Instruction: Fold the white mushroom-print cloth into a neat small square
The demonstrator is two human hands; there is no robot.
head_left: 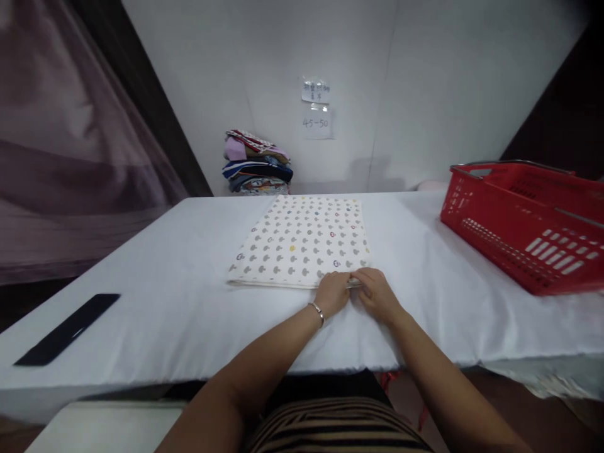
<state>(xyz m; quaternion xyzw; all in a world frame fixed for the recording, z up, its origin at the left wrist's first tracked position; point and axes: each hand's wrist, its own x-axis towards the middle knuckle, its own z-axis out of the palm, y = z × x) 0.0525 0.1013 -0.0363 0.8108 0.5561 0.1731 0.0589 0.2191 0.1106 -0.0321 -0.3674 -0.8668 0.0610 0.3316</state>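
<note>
In the head view, the patterned cloth [297, 242] lies flat on the white table cover [165, 283], at the middle of the table, reaching from the far edge toward the near side. The left hand [334, 292] pinches the near edge of the cloth close to its right corner; the fingertips are partly hidden, so the exact grip cannot be read. The right hand [377, 294] pinches the corner itself, just beside the left; whether the two hands touch cannot be told. The hands cover part of the near edge, and the number of cloth layers is hard to make out. A bracelet [319, 313] encircles the left wrist. At the far side, left of centre, a pile of folded fabrics [257, 165] stands against the wall; its base is not clearly readable. Two paper labels are fixed to the wall: the lower label [318, 123] reads "45-50", while the handwriting on the upper label [316, 91] is too blurred to read. At right, the red basket [495, 229] is cut off by the frame, and its contents cannot be determined. At near left lies a dark flat object [68, 330] of uncertain type. The striped garment [335, 428] is cut off at the near edge.
</note>
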